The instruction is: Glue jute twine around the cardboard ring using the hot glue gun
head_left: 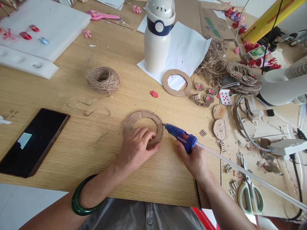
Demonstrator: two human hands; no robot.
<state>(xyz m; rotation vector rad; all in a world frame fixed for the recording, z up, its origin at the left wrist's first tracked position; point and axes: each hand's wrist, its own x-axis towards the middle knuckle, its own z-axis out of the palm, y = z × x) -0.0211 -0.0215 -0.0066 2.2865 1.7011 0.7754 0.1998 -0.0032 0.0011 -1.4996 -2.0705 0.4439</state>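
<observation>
My left hand (138, 144) is closed on the lower right part of a cardboard ring (130, 123) that lies on the wooden table, fingers over its inner edge. A blue glue gun (178, 133) is gripped in my right hand (195, 161), its nozzle touching or very near the ring's right outer edge. A long clear glue stick (230, 165) runs out of the gun's back toward the lower right. Thin twine trails over the table left of the ring, from a ball of twine (103, 80).
A phone (32, 140) lies at the left. Behind are a white bottle (157, 48), a second cardboard ring (177, 92) and red discs (154, 94). Scissors (249, 191), cardboard scraps and cables crowd the right. A white foam board (59, 28) is at the back left.
</observation>
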